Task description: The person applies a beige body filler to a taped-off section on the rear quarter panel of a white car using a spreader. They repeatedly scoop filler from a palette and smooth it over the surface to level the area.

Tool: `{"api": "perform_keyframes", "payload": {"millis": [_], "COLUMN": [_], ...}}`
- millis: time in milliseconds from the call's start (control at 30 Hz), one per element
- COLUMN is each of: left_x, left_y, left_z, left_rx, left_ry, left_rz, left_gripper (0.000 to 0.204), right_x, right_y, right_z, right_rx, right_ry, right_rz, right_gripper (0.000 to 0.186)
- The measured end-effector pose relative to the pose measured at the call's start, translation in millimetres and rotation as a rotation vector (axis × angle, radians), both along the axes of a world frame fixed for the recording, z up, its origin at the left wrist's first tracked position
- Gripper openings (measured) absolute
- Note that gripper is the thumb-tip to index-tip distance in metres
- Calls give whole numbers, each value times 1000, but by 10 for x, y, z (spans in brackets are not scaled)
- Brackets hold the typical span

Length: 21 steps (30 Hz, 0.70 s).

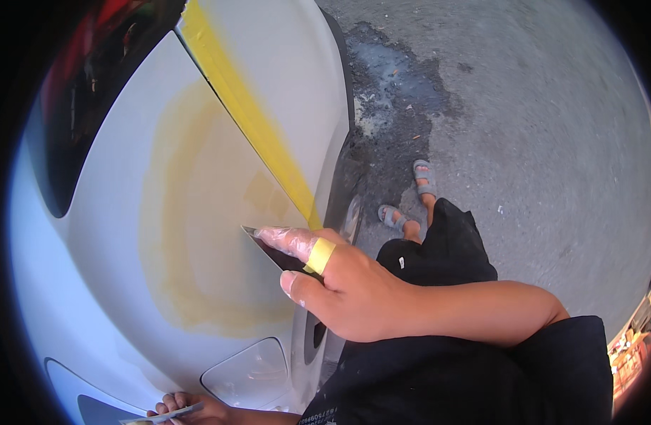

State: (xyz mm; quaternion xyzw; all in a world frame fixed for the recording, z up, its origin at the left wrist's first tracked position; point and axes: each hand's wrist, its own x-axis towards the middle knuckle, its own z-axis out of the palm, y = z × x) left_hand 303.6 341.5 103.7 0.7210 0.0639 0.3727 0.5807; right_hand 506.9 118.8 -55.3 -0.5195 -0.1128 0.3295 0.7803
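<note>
My right hand (346, 290) grips a thin dark scraper (272, 253) between thumb and fingers. Clear plastic film covers its index finger, held by a yellow tape band (319, 256). The blade's tip lies over a white car body panel (113, 234); whether it touches, I cannot tell. A broad yellowish ring (162, 248) marks the panel, with a small tan patch (265, 196) inside it near the blade. Low at the left, my left hand (191, 408) is closed on a flat, pale, thin plate (162, 416), seen nearly edge-on, its kind unclear.
Yellow masking tape (247, 117) runs along the panel gap. A fuel flap (247, 372) sits lower on the body, a dark window (92, 99) at upper left. Beyond the car's edge is grey pavement (538, 142) with a wet patch (392, 71). Sandalled feet (424, 178) stand there.
</note>
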Motion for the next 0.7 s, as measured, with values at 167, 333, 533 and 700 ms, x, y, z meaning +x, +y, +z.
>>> {"api": "perform_keyframes", "payload": {"millis": [167, 333, 533, 700], "left_x": [-48, -75, -61, -61], "left_y": [10, 58, 44, 38], "left_z": [20, 8, -23, -25], "left_rx": [-3, -17, -28, -19], "left_ry": [-1, 9, -32, -37], "left_rz": [47, 27, 23, 49], "left_gripper": [31, 31, 33, 37], "right_x": [358, 421, 405, 271], "right_y": [-180, -90, 12, 141], "right_z": [-149, -222, -162, -183], "right_rx": [131, 121, 115, 25], "right_ry": [554, 513, 471, 266], "right_rz": [134, 143, 139, 88], "right_gripper": [57, 60, 57, 53]}}
